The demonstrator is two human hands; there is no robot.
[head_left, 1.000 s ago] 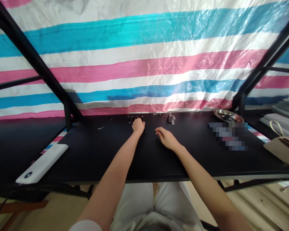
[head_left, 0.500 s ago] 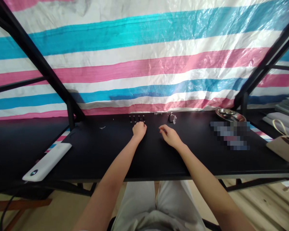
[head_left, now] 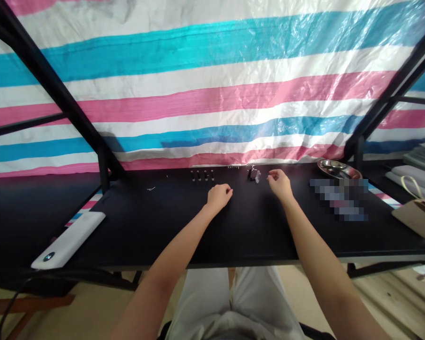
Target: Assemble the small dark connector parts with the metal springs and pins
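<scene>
My left hand (head_left: 218, 197) is over the middle of the black table, its fingers closed together in a pinch; whatever lies between them is hidden. Behind it stand several small black pieces with light ends (head_left: 206, 176), lined up in a row. Further right, my right hand (head_left: 280, 184) is held with loosely curled fingers, a gap showing between thumb and fingertips and nothing visible in it. Just left of its fingertips are a small black block (head_left: 254, 174) and a clear plastic piece (head_left: 258, 177). Tiny silvery parts (head_left: 233, 167) lie along the table's back edge.
A thin white strand (head_left: 151, 189) lies on the left of the black table (head_left: 138, 226). The white power bank-like box (head_left: 69, 240) sits at the left edge. At the right are a round metal tray (head_left: 340, 169), a blurred-out patch and a beige pouch (head_left: 416, 218). Striped sheeting hangs behind.
My left hand has moved right and nearer to me, away from the row of black pieces. My right hand has moved right and back, past the black block.
</scene>
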